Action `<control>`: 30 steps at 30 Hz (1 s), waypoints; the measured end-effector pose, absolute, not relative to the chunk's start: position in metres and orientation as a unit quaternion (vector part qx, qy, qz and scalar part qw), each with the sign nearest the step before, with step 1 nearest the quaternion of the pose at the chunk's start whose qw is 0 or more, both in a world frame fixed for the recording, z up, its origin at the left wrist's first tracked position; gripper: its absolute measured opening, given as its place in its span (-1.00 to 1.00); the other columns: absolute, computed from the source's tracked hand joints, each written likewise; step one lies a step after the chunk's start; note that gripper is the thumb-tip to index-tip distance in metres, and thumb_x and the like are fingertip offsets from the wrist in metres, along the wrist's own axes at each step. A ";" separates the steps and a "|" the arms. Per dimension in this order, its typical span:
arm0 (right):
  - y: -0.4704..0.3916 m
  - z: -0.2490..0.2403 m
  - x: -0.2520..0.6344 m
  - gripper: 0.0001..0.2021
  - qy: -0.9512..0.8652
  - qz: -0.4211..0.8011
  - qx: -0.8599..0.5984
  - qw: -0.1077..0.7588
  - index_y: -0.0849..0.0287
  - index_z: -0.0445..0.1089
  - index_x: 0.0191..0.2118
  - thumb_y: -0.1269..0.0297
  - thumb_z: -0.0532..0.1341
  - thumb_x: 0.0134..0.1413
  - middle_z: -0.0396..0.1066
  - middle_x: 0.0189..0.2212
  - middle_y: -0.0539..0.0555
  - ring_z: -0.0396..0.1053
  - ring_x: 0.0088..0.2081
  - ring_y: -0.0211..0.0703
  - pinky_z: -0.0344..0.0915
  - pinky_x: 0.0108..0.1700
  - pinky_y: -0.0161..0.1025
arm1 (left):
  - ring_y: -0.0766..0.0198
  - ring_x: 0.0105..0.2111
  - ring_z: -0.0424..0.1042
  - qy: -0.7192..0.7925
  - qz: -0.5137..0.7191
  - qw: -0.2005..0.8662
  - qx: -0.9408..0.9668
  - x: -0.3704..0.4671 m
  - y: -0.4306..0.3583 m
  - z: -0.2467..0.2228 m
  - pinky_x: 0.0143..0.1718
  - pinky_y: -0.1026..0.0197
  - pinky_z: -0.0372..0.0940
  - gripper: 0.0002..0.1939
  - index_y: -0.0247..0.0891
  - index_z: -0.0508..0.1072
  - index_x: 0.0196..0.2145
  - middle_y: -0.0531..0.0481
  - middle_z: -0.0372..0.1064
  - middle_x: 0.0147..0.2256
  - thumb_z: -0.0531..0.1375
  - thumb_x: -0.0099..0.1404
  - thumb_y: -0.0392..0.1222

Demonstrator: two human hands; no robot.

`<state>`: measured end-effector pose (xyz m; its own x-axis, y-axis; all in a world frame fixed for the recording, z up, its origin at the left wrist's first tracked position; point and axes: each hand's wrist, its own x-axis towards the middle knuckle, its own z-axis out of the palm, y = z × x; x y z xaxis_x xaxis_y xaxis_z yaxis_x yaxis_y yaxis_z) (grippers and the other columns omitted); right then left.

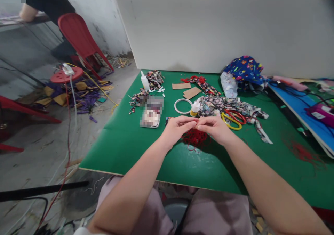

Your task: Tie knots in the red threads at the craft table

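My left hand (pixel 180 126) and my right hand (pixel 212 126) meet fingertip to fingertip over the green table. Both are closed in a pinch, with a bit of red thread showing between them. A loose tangle of red thread (pixel 195 139) lies just below the fingers. Beyond my hands are a white ring (pixel 183 106) and a small glue bottle (pixel 194 108) with a yellow label. Scissors (pixel 235 119) with red and yellow handles rest to the right, against floral fabric (pixel 219 104).
A phone (pixel 152 115), a white squeeze bottle (pixel 144 81) and brown cards (pixel 191 92) lie on the green table (pixel 125 134). Blue patterned fabric (pixel 244 71) is at the back. A blue board (pixel 310 106) lies right. A person sits on a red chair (pixel 80 31) at far left.
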<state>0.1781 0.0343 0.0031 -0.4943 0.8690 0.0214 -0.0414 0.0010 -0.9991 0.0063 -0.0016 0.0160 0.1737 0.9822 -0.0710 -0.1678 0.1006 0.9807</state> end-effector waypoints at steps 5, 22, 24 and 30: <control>0.033 0.001 0.177 -0.90 -0.615 0.621 -0.344 0.343 0.12 0.52 -0.49 0.24 0.37 -0.22 0.47 -0.48 0.00 0.36 -0.42 -0.28 0.29 -0.30 -0.28 | 0.26 -0.27 0.40 0.416 0.494 0.590 0.484 0.004 -0.002 0.015 -0.12 0.14 0.24 -0.82 -0.30 0.56 -0.42 -0.04 0.45 -0.32 0.34 -0.05 -0.20; 0.032 0.005 0.176 -0.92 -0.613 0.614 -0.349 0.354 0.13 0.51 -0.49 0.27 0.36 -0.21 0.49 -0.47 -0.01 0.39 -0.39 -0.27 0.30 -0.24 -0.26 | 0.38 -0.43 0.35 0.448 0.512 0.559 0.475 0.011 -0.002 0.014 -0.31 0.28 0.23 -0.83 -0.32 0.45 -0.45 0.04 0.42 -0.45 0.27 0.05 -0.15; 0.033 0.006 0.175 -0.91 -0.617 0.608 -0.350 0.358 0.13 0.51 -0.48 0.27 0.36 -0.20 0.49 -0.45 0.00 0.40 -0.37 -0.24 0.30 -0.19 -0.22 | 0.38 -0.42 0.37 0.452 0.526 0.560 0.453 0.011 -0.001 0.014 -0.29 0.28 0.24 -0.83 -0.33 0.45 -0.45 0.04 0.44 -0.45 0.27 0.06 -0.15; 0.036 0.007 0.174 -0.96 -0.667 0.482 -0.359 0.439 0.10 0.50 -0.48 0.29 0.33 -0.14 0.44 -0.37 0.01 0.38 -0.27 -0.22 0.27 -0.09 -0.18 | 0.33 -0.42 0.45 0.438 0.579 0.556 0.406 0.010 0.000 0.014 -0.23 0.21 0.31 -0.82 -0.33 0.43 -0.43 0.00 0.49 -0.45 0.27 0.07 -0.15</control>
<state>0.1740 0.0361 0.0069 -0.3560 0.9031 0.2403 0.0553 0.2770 -0.9593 0.0104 0.0004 0.0143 -0.0534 0.9984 -0.0163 -0.2884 0.0003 0.9575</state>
